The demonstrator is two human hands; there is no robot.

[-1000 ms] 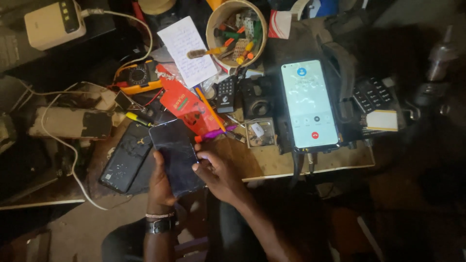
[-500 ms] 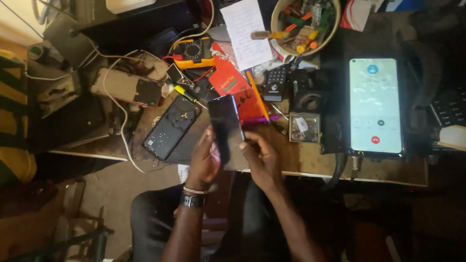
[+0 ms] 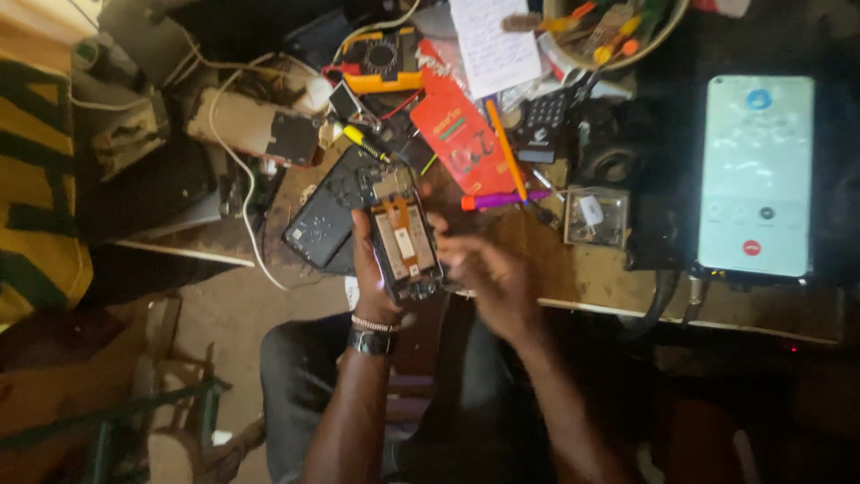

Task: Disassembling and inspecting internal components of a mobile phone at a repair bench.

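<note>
A black phone cover (image 3: 324,220) is lying at the left on the workbench (image 3: 591,278). My left hand (image 3: 372,273) is gripping an opened phone (image 3: 403,235), insides facing up, over the bench edge. My right hand (image 3: 488,273) is hovering just beside it, blurred, fingers loosely spread, holding nothing. Far right, a lit phone (image 3: 757,175) is resting.

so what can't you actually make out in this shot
- Right hand, head view: motion blur, so whether it touches the opened phone is unclear.
- Left hand: its fingers are hidden behind that phone.
- Bowl of tools: cut off by the top edge.
- Opened phone's small parts: too small and dim to identify.
- Lower right under the table: lost in shadow.
</note>
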